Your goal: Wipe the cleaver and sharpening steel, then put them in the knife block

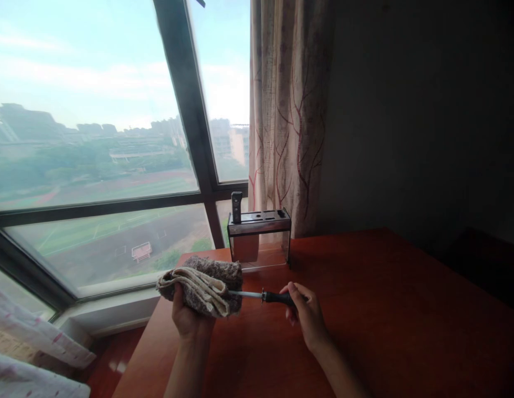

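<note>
My right hand [304, 312] is closed around the black handle of a sharpening steel [250, 294], which lies level and points left. The far part of its rod goes into a folded, fuzzy grey-brown cloth [207, 284], so its tip is hidden. Underneath, my left hand [190, 318] grips the cloth, thumb in front and the other fingers mostly out of sight. Both hands are above the reddish-brown table. Just behind the cloth stands a clear knife block [260, 243] with a dark slotted top; one black-handled knife [237, 208] with a broad blade sits in its left slot.
The wooden table [364, 293] extends to the right and ends on the left near the window sill [111, 312]. Large window panes [86, 138] fill the left side. A patterned curtain [285, 110] hangs behind the knife block, and a pale curtain [28, 354] is at lower left.
</note>
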{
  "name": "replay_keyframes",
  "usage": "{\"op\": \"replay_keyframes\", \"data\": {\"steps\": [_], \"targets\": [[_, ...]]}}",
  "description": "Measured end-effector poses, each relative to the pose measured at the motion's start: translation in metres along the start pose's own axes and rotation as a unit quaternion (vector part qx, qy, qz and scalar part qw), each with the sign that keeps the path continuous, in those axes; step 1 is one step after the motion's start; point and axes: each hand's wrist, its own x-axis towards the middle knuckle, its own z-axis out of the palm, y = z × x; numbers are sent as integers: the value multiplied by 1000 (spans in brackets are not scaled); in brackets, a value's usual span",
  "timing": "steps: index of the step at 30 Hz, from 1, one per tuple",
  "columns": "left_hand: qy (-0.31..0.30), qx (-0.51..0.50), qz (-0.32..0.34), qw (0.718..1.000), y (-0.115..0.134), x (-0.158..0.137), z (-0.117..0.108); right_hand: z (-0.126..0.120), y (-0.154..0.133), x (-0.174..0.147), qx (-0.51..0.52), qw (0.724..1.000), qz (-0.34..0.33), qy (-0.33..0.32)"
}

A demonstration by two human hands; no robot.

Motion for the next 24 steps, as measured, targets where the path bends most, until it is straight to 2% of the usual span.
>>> {"op": "replay_keyframes", "data": {"steps": [5, 11, 20, 24], "targets": [[-24, 6, -4, 1000, -3, -1, 0, 0, -1, -2, -3, 1000, -28, 4], [-20, 43, -23, 999, -11, -11, 9, -1, -1, -3, -16, 997, -78, -3], [-7, 67, -30, 997, -11, -18, 16, -6, 1, -1, 0, 994, -90, 65], [-22, 79, -37, 996, -14, -21, 16, -8, 2, 0, 2, 992, -93, 83]]}}
